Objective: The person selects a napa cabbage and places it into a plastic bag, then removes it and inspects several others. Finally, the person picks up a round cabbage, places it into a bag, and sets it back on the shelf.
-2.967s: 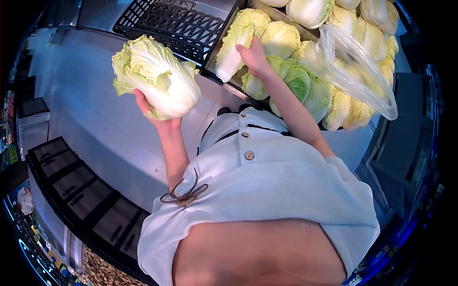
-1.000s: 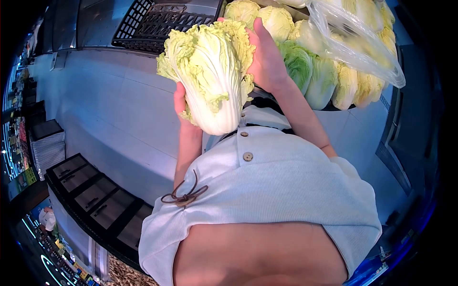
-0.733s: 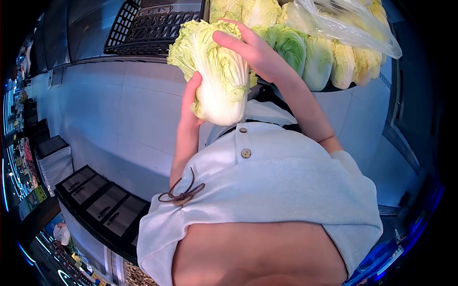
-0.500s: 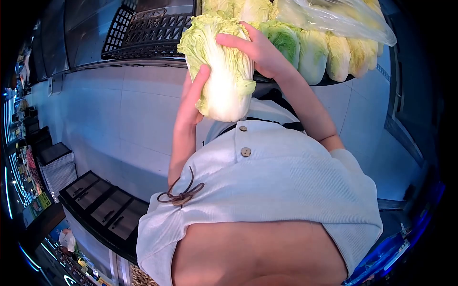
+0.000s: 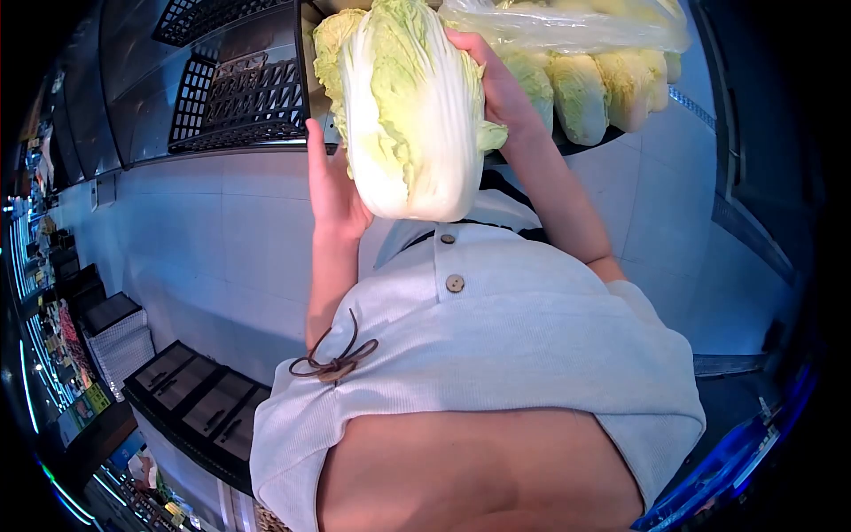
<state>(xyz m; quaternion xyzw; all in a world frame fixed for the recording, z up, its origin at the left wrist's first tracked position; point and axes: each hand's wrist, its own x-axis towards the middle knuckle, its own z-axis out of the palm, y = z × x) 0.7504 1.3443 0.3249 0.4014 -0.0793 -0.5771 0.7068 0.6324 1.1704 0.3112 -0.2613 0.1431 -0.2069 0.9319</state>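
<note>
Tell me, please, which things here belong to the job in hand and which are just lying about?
In hand: pale green-and-white napa cabbage, gripped by left hand and right hand.
Lying about: stacked napa cabbages, clear plastic bag over them, black lattice plastic crate, dark drawer unit.

- Bright, even light falls from overhead; the napa cabbage is well lit, its white ribs nearly washed out.
- Glare streaks the clear plastic bag at the top edge.
- The floor tiles have a cool bluish cast, with a soft shadow beside the dark crates.
- Strong fisheye bending curves straight lines, and black corners frame the round picture.
- The left rim is dim and smeared, and blue fringing shows at lower right.
- The pale shirt is sharp.
</note>
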